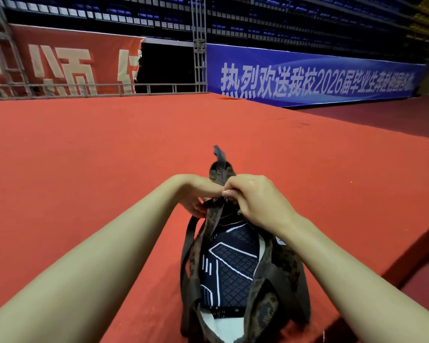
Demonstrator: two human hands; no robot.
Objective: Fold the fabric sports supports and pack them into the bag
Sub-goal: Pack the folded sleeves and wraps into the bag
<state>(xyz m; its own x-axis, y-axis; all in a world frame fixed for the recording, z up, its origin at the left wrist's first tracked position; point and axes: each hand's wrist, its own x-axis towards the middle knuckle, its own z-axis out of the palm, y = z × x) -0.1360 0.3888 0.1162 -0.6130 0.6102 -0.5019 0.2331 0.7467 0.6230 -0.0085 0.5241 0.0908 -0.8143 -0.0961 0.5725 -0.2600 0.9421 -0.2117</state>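
Both hands meet at the far end of the bag [278, 276]: the right hand [255, 201] pinches the zip pull, the left hand [196, 196] grips the bag's edge beside it. From there the open zip runs back toward the person, the folded support [233, 266] lying inside on the red floor [84, 157].

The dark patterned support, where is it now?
In the head view, the dark patterned support lies inside the open bag, low and centre, just below both hands.

Red carpeted platform [109, 149] carried patterned bag [280, 266] (dark straps trailing on carpet) near its right-hand edge.
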